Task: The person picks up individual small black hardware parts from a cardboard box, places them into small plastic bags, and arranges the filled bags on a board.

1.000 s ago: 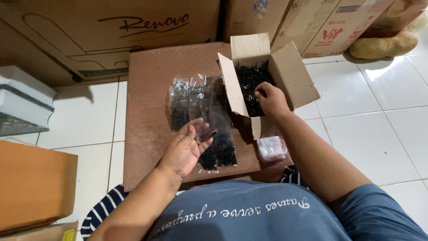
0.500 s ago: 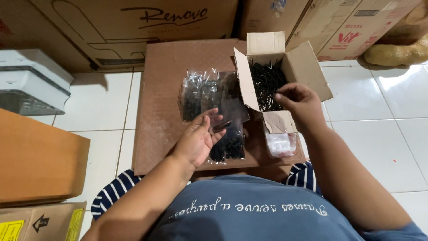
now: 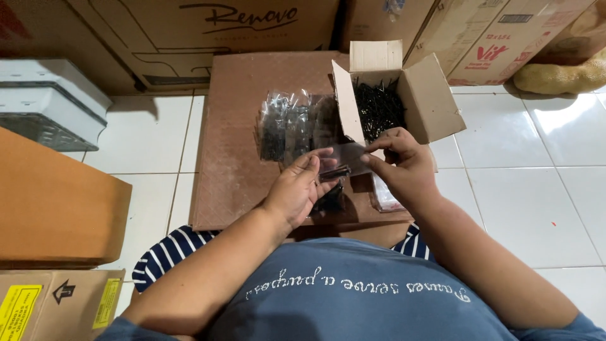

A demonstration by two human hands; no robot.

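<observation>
While the left hand [image 3: 298,189] pinches a small clear plastic bag [image 3: 344,158] and a few black screws [image 3: 334,172], the right hand [image 3: 401,164] grips the bag's right edge; holding its mouth wide and level should stop spills. It hangs between both hands, just near of the open cardboard box of black screws [image 3: 404,95], above the brown board surface [image 3: 233,132].

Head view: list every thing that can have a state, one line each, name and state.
Small cardboard box: open, flaps up, full of black screws.
Clear plastic bag: held between both hands, a few black screws inside.
Filled bags: lying flat on the brown board.
Left hand: pinching the bag's left edge.
Right hand: pinching the bag's right edge.
Large cartons: closed.
</observation>
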